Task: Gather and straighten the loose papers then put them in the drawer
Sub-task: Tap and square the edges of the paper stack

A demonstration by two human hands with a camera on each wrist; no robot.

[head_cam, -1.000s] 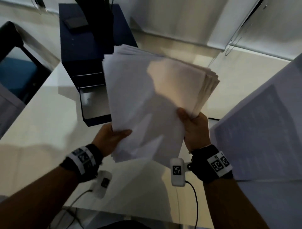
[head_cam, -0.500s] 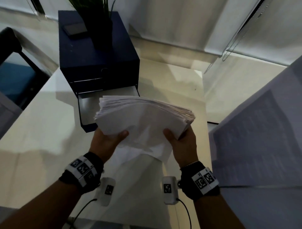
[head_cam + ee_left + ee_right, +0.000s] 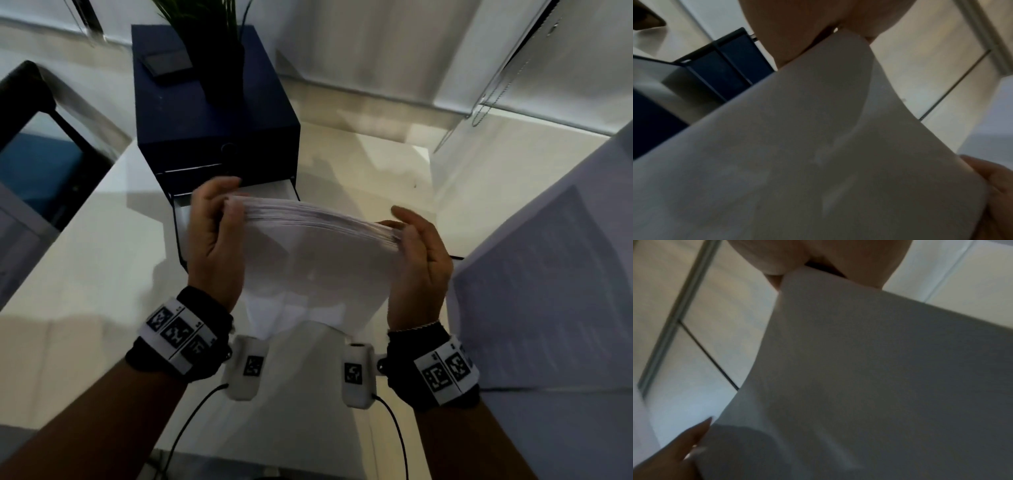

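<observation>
A thick stack of white papers [image 3: 315,253] stands on edge above the white table, bowed upward along its top. My left hand [image 3: 219,219] grips its left side, thumb in front and fingers behind. My right hand [image 3: 416,246] holds the right side the same way. Behind the stack sits a dark blue drawer box [image 3: 212,113] with its bottom drawer [image 3: 180,222] pulled out; the papers and my left hand hide most of the drawer. In the left wrist view the papers [image 3: 797,154] fill the frame with the blue box [image 3: 723,65] behind. The right wrist view shows only the papers [image 3: 859,369].
A potted plant [image 3: 219,44] and a dark flat object [image 3: 166,63] sit on top of the box. A large printed sheet [image 3: 555,281] rises at the right. A dark chair [image 3: 37,120] stands off the table's left edge. Blinds with cords [image 3: 493,92] hang at the back.
The stack came down from a raised, tilted hold to stand on edge just in front of the open drawer. Both hands shifted from its bottom edge to its left and right sides.
</observation>
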